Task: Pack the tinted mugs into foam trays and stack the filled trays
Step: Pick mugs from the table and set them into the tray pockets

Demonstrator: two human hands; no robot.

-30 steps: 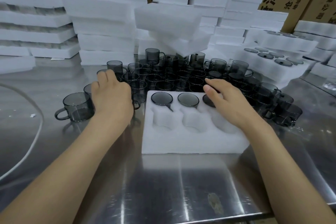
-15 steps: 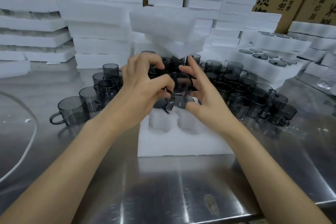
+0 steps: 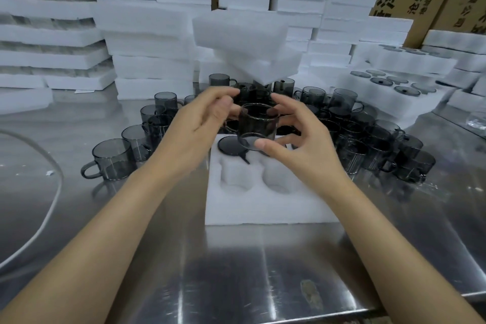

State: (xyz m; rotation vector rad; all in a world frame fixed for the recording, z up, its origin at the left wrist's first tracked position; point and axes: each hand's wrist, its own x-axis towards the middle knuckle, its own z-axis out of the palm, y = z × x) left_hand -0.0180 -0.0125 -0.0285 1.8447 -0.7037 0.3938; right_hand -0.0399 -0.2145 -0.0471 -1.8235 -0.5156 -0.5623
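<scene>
A smoke-grey tinted mug (image 3: 259, 126) hangs upright in the air over the back of a white foam tray (image 3: 263, 208). My right hand (image 3: 302, 147) grips it with the thumb under its base and the fingers behind its rim. My left hand (image 3: 200, 123) pinches it at the left side, by the handle; that contact is blurred. One mug (image 3: 231, 146) sits upside down in the tray's back left pocket. Two front pockets (image 3: 236, 175) show bare foam. The tray's right part is hidden by my right hand.
Several loose tinted mugs (image 3: 368, 139) crowd the steel table behind and beside the tray, one (image 3: 113, 159) apart at left. Foam tray stacks (image 3: 152, 34) wall the back. A filled tray (image 3: 394, 84) lies at right. A white cable (image 3: 52, 192) curves at left.
Both hands left the tray and the table, met over the mugs, and now hold one mug upright between them, higher and closer to me.
</scene>
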